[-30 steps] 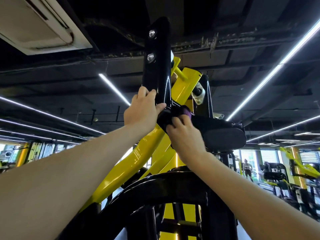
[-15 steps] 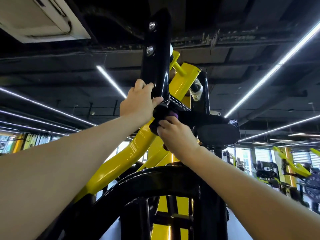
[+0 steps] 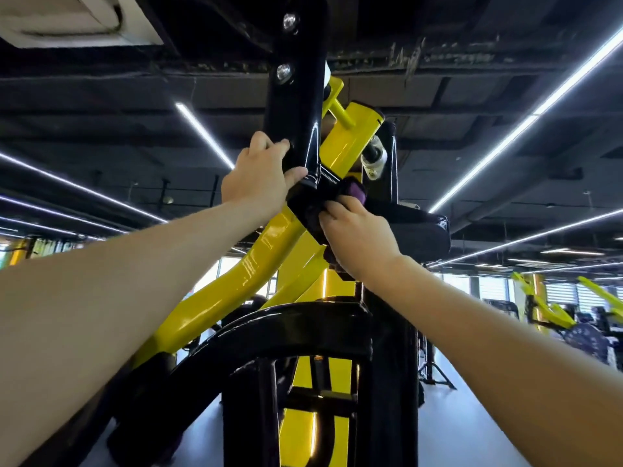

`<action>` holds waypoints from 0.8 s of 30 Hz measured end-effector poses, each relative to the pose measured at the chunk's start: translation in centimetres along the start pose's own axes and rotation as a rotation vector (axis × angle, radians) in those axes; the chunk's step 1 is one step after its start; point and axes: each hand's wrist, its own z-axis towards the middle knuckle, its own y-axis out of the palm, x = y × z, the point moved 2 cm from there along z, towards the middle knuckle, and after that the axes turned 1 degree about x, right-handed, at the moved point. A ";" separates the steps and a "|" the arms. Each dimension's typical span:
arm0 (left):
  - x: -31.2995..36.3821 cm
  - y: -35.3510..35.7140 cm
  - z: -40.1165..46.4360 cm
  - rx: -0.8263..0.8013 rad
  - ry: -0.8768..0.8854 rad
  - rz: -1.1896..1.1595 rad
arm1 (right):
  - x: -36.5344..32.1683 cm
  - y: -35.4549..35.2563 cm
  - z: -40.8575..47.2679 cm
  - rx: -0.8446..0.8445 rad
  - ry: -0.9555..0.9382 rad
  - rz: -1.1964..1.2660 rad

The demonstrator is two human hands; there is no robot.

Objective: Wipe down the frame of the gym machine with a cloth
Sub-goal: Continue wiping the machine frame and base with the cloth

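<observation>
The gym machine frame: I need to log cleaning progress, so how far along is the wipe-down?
Done: nothing can be confirmed; wiped and unwiped paint look equally glossy. In hand: the right hand presses a purple cloth against the black joint below the black upright, which the left hand grips. Left, as far as I can judge: the yellow arm and the black curved bar, neither touched now.

A gym: yellow-and-black weight machines [image 3: 546,308] stand in rows under ceiling strip lights [image 3: 526,119].
</observation>
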 end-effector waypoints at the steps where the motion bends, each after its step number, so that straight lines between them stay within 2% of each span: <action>1: -0.1 0.1 0.0 -0.006 0.005 -0.011 | -0.2 0.2 -0.2 0.014 0.017 -0.017; 4: -0.4 0.2 0.2 0.008 0.022 -0.025 | -1.7 0.9 0.6 0.064 -0.082 -0.006; 8: -0.6 0.1 0.2 -0.020 0.025 -0.057 | -1.3 0.7 1.6 -0.112 -0.227 -0.026; 12: -0.2 -0.3 -3.2 0.179 0.048 -0.259 | -0.6 -0.2 1.3 -0.185 -0.199 0.103; 13: 0.0 0.1 -4.3 0.185 0.049 -0.328 | -0.6 -0.4 1.2 -0.176 -0.168 0.147; 15: 0.4 1.5 -6.0 0.088 0.011 -0.435 | -0.5 -0.9 1.1 -0.110 -0.094 0.200; 17: 1.1 2.5 -6.4 -0.081 -0.108 -0.541 | -0.2 -1.3 1.2 -0.037 -0.001 0.300; 20: 2.8 3.4 -5.9 -0.285 -0.170 -0.685 | 0.8 -2.3 1.5 -0.009 0.119 0.450; 22: 3.5 4.5 -5.5 -0.343 -0.148 -0.629 | 1.7 -3.1 1.2 -0.071 0.098 0.391; 24: 3.7 5.7 -5.2 -0.362 -0.135 -0.474 | 2.7 -3.9 0.4 -0.117 0.062 0.307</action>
